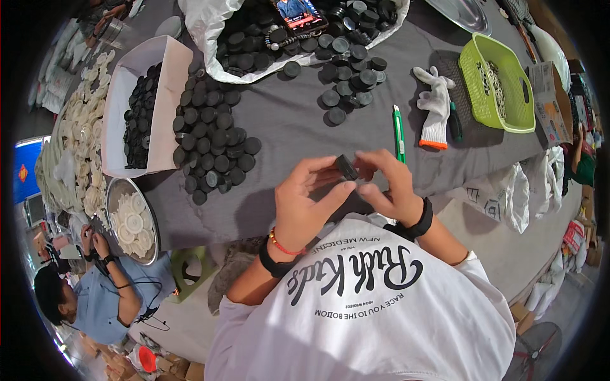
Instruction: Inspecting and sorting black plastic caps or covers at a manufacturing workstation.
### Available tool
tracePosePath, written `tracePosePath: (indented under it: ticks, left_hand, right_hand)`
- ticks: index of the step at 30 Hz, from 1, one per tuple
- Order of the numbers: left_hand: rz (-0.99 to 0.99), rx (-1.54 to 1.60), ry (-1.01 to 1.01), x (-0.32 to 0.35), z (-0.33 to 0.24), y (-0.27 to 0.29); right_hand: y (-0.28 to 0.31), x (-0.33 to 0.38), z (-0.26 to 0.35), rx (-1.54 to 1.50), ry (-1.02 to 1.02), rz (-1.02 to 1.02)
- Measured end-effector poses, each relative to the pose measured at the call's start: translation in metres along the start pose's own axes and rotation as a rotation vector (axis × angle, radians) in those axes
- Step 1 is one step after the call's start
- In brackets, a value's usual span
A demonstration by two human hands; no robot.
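Observation:
In front of my chest, my left hand (305, 200) holds a round black cap (347, 167) on edge between its thumb and fingers. Close to the cap's right side is my right hand (395, 190), its fingers curved and its thumb apart from them. Whether a right fingertip touches the cap is hard to tell. Many similar black caps (219, 143) lie in a pile to the left, beside a white bin (176, 95) with thin black pieces in it. A smaller group of caps (346, 86) lies farther off, before a white sack (206, 38) full of them.
A green utility knife (399, 133), a white glove (435, 108) and a green basket (524, 114) stand or lie to the right. At left are a metal bowl (151, 222) of translucent discs and another person (111, 292). A phone (300, 16) rests on the sack's caps.

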State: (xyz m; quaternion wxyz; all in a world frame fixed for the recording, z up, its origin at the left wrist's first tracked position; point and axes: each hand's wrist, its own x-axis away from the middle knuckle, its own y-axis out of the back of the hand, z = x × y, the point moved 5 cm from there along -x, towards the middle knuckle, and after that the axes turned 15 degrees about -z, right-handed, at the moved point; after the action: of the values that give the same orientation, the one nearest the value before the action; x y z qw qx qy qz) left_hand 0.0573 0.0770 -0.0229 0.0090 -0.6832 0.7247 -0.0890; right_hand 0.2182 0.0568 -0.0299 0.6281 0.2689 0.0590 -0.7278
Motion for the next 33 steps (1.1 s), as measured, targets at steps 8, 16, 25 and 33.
tracePosePath:
  ticks: [8, 16, 25, 33]
  left_hand:
    - [0.05, -0.143, -0.128, 0.001, -0.014, 0.008]
    - [0.041, -0.152, -0.137, -0.004, -0.014, 0.008]
    - [0.202, 0.042, 0.191, -0.011, 0.001, 0.011]
    - [0.203, 0.085, 0.158, -0.01, -0.002, 0.013]
  right_hand:
    - [-0.001, 0.006, -0.034, 0.093, -0.272, 0.09]
    - [-0.002, 0.004, -0.027, 0.054, -0.325, 0.16]
    - [-0.006, -0.016, 0.005, -0.046, -0.093, 0.134]
    - [-0.003, -0.02, 0.01, 0.048, -0.073, 0.071]
